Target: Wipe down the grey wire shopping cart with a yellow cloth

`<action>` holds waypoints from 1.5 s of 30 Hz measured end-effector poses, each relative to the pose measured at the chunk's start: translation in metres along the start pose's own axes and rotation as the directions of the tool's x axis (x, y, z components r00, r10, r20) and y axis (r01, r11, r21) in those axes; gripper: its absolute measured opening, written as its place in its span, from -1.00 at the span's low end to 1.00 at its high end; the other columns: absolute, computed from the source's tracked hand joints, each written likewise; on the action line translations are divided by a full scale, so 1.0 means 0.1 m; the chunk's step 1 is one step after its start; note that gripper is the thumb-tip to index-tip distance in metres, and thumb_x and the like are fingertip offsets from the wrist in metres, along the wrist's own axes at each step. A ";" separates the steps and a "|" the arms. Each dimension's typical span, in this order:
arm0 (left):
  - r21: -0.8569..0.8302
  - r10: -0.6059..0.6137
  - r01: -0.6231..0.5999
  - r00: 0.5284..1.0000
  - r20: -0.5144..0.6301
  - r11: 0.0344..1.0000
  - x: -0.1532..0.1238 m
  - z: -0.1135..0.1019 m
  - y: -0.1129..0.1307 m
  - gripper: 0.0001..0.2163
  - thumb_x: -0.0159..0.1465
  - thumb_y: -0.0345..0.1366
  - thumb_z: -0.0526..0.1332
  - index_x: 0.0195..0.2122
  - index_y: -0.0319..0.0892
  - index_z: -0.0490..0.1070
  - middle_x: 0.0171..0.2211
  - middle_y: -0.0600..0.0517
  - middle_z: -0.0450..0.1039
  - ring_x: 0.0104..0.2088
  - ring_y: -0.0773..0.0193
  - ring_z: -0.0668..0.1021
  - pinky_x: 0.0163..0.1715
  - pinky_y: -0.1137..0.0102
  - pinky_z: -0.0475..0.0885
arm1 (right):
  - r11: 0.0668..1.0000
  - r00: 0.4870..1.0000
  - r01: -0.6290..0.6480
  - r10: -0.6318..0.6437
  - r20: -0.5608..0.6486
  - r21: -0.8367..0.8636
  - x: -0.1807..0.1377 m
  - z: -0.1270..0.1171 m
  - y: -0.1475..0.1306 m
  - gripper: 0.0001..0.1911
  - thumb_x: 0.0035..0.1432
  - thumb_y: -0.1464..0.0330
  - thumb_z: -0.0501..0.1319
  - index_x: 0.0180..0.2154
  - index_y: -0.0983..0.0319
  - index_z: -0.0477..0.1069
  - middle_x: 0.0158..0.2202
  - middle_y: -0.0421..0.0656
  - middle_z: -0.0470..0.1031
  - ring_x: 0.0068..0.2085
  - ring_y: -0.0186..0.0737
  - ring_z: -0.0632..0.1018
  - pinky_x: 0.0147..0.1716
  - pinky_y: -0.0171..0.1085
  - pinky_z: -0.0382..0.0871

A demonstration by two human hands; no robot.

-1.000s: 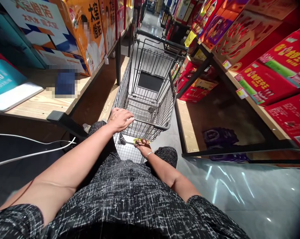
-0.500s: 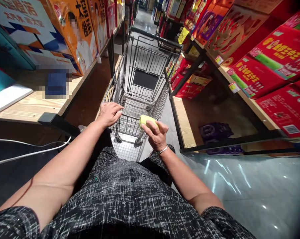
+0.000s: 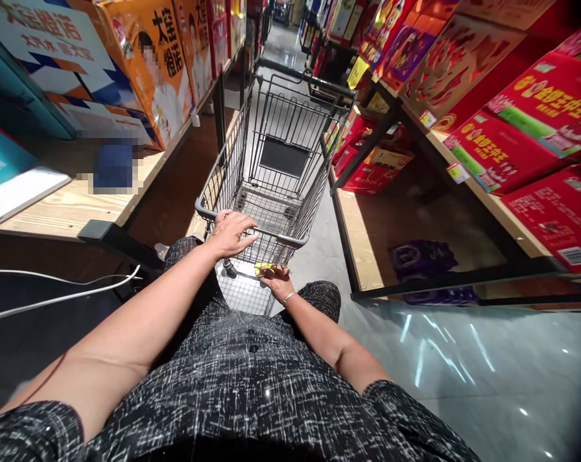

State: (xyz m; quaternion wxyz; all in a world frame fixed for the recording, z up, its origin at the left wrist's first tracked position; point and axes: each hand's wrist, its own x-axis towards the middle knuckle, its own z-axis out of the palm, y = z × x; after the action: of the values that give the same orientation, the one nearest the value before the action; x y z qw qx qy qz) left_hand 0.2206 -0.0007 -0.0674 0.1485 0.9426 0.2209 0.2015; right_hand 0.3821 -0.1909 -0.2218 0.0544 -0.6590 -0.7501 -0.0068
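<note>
Left hand point(image 3: 230, 232): palm down, fingers loosely curled over the near rim of the shopping cart point(image 3: 275, 160), touching the wire edge; right hand point(image 3: 275, 280): lower, below the cart's near edge, fingers closed on a yellow cloth point(image 3: 264, 268) pressed against the cart's lower rack; hands apart, one above the other; silver bracelet point(image 3: 289, 297) on the right wrist; cart: grey wire, standing in the aisle; wooden shelf point(image 3: 69, 208) at its left side, orange boxes point(image 3: 160, 70) on it; red boxes point(image 3: 511, 147) along the right shelf edge.
</note>
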 end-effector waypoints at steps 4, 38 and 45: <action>0.018 -0.006 0.006 0.999 -0.038 1.000 0.00 -0.03 -0.09 -0.75 0.34 -0.04 0.14 -0.10 0.01 0.49 -0.09 0.02 0.58 0.03 0.06 0.52 0.22 0.02 0.12 | 0.999 0.999 0.053 -0.053 -0.012 -0.012 0.05 -0.13 0.04 -0.68 0.36 0.38 0.18 0.03 -0.07 0.57 0.12 -0.26 0.54 0.14 -0.05 0.37 0.03 -0.07 0.26; -0.202 -0.049 0.053 0.998 0.029 0.978 0.13 0.01 0.13 -0.43 0.47 0.03 -0.25 -0.17 -0.01 0.57 -0.27 0.04 0.56 -0.08 0.10 0.50 0.16 -0.03 -0.02 | 0.967 0.855 -0.104 0.207 -0.476 0.232 0.62 -1.60 0.58 -0.56 0.27 0.49 0.13 0.10 0.03 0.52 0.18 -0.12 0.46 0.06 -0.04 0.36 0.06 0.01 0.33; -0.177 -0.073 0.074 0.997 0.014 0.981 0.15 0.08 0.16 -0.45 0.46 0.05 -0.20 -0.21 -0.03 0.56 -0.26 0.04 0.56 -0.06 0.09 0.49 0.16 -0.03 -0.03 | 0.886 0.794 -0.274 0.428 -0.432 0.374 1.20 -1.73 1.46 -0.50 0.18 0.53 0.05 0.08 0.12 0.52 0.18 -0.07 0.42 0.07 0.00 0.37 0.13 0.07 0.27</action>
State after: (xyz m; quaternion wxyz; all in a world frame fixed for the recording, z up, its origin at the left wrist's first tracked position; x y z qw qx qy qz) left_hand 0.2422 -0.0087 -0.0639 0.2401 0.9176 0.2362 0.2110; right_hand 0.5244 -0.0678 -0.0481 0.3449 -0.7473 -0.5651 -0.0568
